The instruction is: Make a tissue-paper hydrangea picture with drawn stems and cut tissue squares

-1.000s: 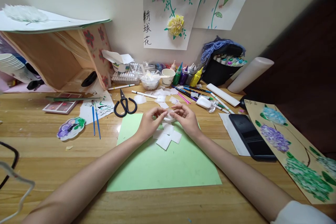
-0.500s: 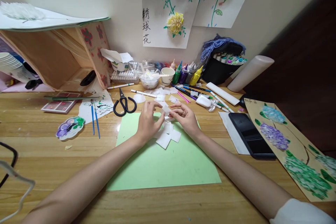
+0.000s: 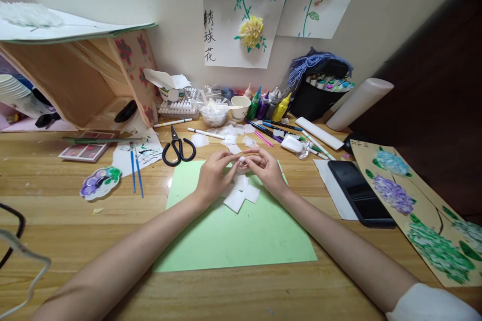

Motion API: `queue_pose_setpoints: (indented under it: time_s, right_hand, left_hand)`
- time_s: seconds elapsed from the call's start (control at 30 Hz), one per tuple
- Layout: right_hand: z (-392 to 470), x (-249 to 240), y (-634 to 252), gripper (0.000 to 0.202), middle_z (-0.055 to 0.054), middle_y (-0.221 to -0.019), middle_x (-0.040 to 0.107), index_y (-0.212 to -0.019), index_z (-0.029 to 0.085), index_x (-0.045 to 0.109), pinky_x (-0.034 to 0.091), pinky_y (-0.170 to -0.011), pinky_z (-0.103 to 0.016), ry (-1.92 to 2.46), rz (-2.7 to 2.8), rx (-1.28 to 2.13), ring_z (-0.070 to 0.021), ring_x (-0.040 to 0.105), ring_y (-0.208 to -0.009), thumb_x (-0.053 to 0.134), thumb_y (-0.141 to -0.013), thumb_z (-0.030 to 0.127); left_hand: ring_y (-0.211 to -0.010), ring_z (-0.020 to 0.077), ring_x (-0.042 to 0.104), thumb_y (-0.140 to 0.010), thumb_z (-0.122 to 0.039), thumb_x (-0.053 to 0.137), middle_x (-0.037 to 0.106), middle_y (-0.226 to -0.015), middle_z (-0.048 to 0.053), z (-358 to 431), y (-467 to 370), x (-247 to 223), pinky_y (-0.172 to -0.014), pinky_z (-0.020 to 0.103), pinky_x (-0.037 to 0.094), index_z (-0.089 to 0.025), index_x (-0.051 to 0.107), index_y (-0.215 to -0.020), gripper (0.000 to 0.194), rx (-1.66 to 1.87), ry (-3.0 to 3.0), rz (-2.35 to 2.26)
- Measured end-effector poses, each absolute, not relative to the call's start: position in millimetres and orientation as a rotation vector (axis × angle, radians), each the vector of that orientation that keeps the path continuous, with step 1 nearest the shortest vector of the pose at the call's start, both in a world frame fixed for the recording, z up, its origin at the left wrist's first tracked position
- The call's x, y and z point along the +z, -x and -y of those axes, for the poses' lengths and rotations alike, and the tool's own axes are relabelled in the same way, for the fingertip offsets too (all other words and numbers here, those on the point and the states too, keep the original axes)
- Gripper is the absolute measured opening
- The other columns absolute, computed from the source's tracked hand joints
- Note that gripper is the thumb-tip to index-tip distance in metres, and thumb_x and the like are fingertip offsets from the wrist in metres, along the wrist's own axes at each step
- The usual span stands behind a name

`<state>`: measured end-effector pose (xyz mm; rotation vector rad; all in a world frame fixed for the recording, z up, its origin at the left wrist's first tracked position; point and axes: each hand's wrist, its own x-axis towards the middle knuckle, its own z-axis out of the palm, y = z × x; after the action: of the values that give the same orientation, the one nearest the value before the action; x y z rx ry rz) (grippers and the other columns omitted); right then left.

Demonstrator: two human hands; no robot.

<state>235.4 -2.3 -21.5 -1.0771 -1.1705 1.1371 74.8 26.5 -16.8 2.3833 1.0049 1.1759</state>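
Note:
My left hand [image 3: 214,175] and my right hand [image 3: 266,171] meet above the far part of a light green sheet [image 3: 233,241]. Between both hands' thumbs and fingertips is a small white paper piece [image 3: 241,160], now crumpled small. Several white paper squares [image 3: 235,200] lie overlapped on the green sheet just below the fingers. Another white square [image 3: 234,149] rests beyond the fingertips, close to more loose paper pieces.
Black-handled scissors [image 3: 177,153] and a paint palette [image 3: 100,183] lie to the left. Pens, a paper cup [image 3: 240,108] and paint bottles [image 3: 282,107] stand or lie behind. A black phone [image 3: 359,193] is at the right.
The white paper between my fingers was a flat square and is now a small crumpled bit. My fingertips have drawn closer together. The loose squares below stay where they were.

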Motion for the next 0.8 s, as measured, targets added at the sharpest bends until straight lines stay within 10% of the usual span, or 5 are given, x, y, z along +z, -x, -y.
queue_pose_setpoints:
  time_s: [0.8]
  right_hand:
    - [2.1,-22.0,-235.2,0.032,-0.003,-0.081,0.071,-0.097,0.018,0.055,0.055,-0.071,-0.029,1.131,1.201,1.077,-0.0164,0.068,-0.077,0.068,-0.073,0.034]
  left_hand:
    - [-0.085,0.0165,0.059,-0.085,-0.030,0.054,0.065,-0.092,0.006,-25.7,-76.0,-18.3,-0.077,0.029,0.047,-0.020,0.066,-0.104,0.025,1.178,-2.370,-0.973]
